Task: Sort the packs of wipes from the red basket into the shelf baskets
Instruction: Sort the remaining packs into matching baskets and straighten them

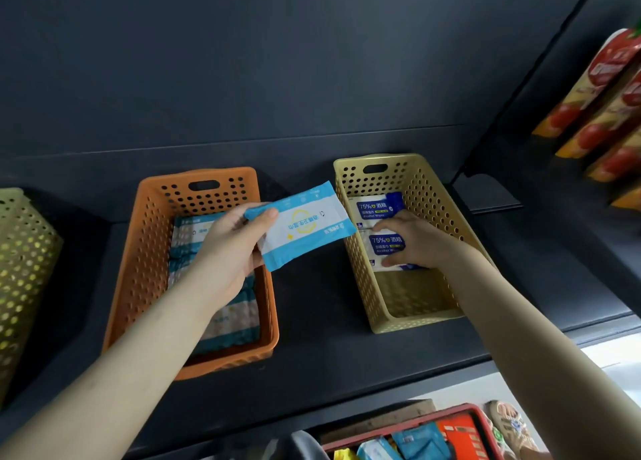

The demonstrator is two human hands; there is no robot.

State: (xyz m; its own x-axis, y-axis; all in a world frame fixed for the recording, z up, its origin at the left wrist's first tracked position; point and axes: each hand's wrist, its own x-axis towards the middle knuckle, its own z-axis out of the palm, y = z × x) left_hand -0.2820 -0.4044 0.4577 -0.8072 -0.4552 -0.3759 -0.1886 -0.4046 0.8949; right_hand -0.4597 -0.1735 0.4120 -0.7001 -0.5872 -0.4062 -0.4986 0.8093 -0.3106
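Note:
My left hand [229,251] grips a light-blue and white pack of wipes [305,225] by its left end, holding it in the air between the two baskets. Below it the orange basket [145,251] holds several similar light-blue packs. My right hand [414,241] reaches into the yellow basket [399,307] and holds a dark-blue alcohol wipes pack [385,246]. A second dark-blue pack [376,208] lies behind it at the basket's far end. The red basket [426,421] sits at the bottom edge with more packs inside.
Both baskets stand on a dark shelf [312,348] with a dark back wall. Another yellow-green basket [24,268] stands at the far left. Red and yellow snack bags [603,105] hang on the right. A sandalled foot [510,425] shows beside the red basket.

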